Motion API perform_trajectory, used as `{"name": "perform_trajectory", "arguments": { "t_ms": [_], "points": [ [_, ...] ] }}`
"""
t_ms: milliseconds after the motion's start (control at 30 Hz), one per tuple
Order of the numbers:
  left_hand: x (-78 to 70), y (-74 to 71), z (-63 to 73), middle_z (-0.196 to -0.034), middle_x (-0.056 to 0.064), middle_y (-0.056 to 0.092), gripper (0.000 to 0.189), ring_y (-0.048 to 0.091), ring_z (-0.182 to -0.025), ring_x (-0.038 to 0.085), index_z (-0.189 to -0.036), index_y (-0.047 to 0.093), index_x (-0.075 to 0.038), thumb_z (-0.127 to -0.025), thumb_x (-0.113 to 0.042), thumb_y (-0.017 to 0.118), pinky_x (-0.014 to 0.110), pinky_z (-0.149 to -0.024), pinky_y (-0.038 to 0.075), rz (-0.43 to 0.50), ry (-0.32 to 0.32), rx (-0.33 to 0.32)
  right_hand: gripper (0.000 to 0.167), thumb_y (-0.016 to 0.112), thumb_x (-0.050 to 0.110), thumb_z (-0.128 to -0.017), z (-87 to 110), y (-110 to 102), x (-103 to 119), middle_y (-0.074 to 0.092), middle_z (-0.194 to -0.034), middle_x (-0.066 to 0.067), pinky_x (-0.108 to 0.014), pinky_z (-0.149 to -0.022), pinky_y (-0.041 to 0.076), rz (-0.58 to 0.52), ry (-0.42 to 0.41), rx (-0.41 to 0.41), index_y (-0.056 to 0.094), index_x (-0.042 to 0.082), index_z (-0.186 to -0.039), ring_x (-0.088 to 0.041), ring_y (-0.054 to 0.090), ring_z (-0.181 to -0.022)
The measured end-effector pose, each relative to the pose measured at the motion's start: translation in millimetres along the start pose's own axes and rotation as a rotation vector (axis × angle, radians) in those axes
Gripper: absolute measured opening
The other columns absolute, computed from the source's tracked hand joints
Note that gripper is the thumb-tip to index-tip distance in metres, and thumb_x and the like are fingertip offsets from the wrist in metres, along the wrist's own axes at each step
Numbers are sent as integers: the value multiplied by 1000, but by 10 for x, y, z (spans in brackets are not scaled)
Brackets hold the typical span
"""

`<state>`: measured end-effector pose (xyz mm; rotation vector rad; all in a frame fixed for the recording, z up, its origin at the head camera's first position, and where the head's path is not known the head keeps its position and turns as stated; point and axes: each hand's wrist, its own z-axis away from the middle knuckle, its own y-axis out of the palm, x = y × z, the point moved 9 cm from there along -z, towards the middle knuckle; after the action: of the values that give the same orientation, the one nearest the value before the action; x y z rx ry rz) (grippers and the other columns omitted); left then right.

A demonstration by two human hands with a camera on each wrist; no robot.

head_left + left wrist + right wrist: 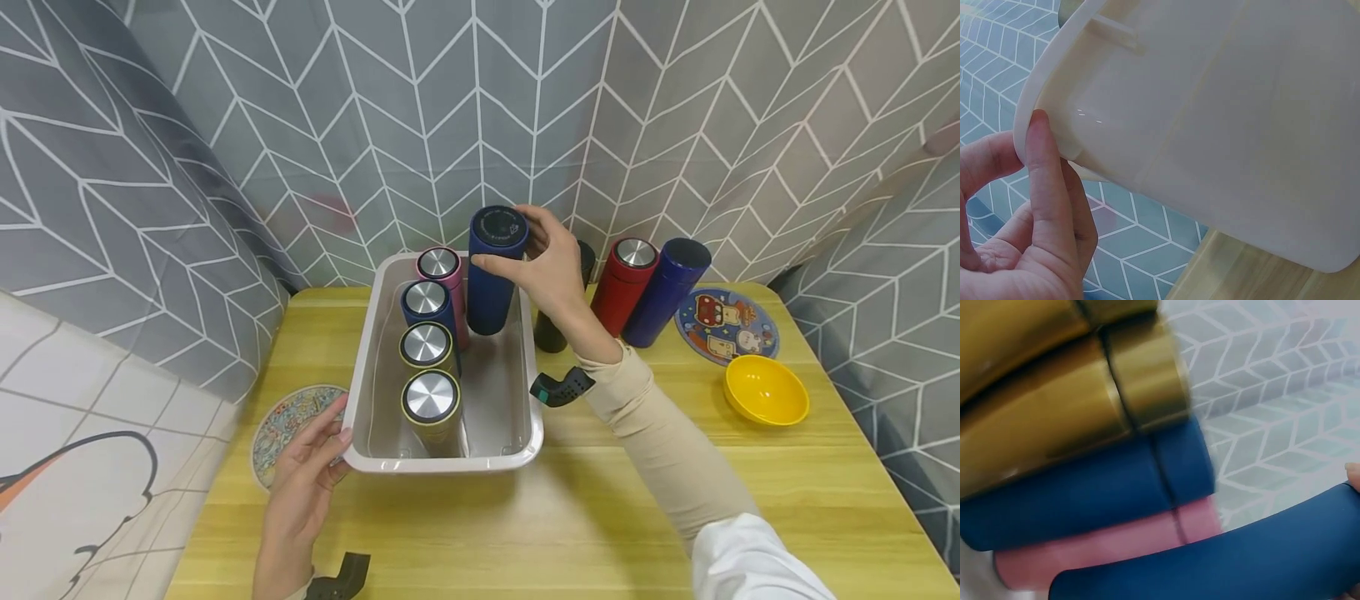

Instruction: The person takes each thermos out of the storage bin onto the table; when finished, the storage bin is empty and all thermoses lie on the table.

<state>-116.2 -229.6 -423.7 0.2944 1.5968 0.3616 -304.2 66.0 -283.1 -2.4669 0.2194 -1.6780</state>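
My left hand (303, 483) pinches the rim of a white plastic bin (442, 465) at its near left corner; the left wrist view shows the thumb and fingers on that rim. With my right hand (551, 267) I grip a dark blue thermos (491, 292) near its upper end, inside the bin's far right part. Its dark, printed end faces up. Along the bin's left side stand a pink thermos (459, 308), a second blue thermos (1091, 487) and two gold thermoses (1041, 419), with shiny metal lids upward. The right wrist view shows the held thermos beside the pink one.
Right of the bin stand a black thermos (551, 329), a red thermos (622, 287) and a purple-blue thermos (667, 292). Farther right are a round patterned mat (705, 337) and a yellow bowl (767, 390). Another round mat (281, 417) lies partly behind my left hand. A patterned curtain (450, 108) hangs behind.
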Motion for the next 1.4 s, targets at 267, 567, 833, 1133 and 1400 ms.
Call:
{"name": "perform_trajectory", "arguments": {
  "t_ms": [267, 567, 833, 1133, 1400],
  "points": [
    [11, -6, 6, -103, -1, 65, 48, 67, -92, 6, -141, 57, -5, -98, 13, 46, 17, -74, 62, 0, 3, -2, 63, 89, 8, -71, 151, -223, 460, 74, -117, -7, -23, -94, 59, -135, -139, -42, 62, 10, -128, -11, 70, -104],
    [4, 3, 2, -103, -1, 65, 47, 66, -93, 6, -141, 56, -4, -98, 13, 45, 17, -75, 62, -1, 13, 2, 63, 89, 5, -71, 393, -582, 826, 75, -115, -1, -24, -96, 59, -163, -182, -124, 63, 11, -128, -16, 70, -107],
    [11, 5, 2, -104, 0, 66, 47, 68, -94, 7, -141, 56, -3, -98, 14, 44, 17, -74, 62, 25, 21, 11, 66, 89, -2, -66, 537, -759, 944, 74, -114, -1, -20, -90, 60, -203, -212, -117, 64, 6, -127, -19, 70, -101],
    [24, -18, 5, -104, -1, 66, 47, 67, -94, 7, -141, 56, -4, -98, 13, 45, 16, -73, 62, 3, 12, 2, 64, 87, -6, -67, 711, -1006, 708, 75, -112, 1, -17, -88, 59, -170, -156, -141, 65, 6, -126, -16, 70, -100],
    [30, -28, 6, -105, -2, 65, 47, 66, -93, 6, -143, 54, -4, -99, 11, 45, 15, -73, 61, -19, -6, -5, 62, 89, 2, -70, 869, -1297, 310, 75, -110, 9, -13, -90, 56, 64, 22, -236, 66, 15, -127, -11, 69, -100]
  ]
}}
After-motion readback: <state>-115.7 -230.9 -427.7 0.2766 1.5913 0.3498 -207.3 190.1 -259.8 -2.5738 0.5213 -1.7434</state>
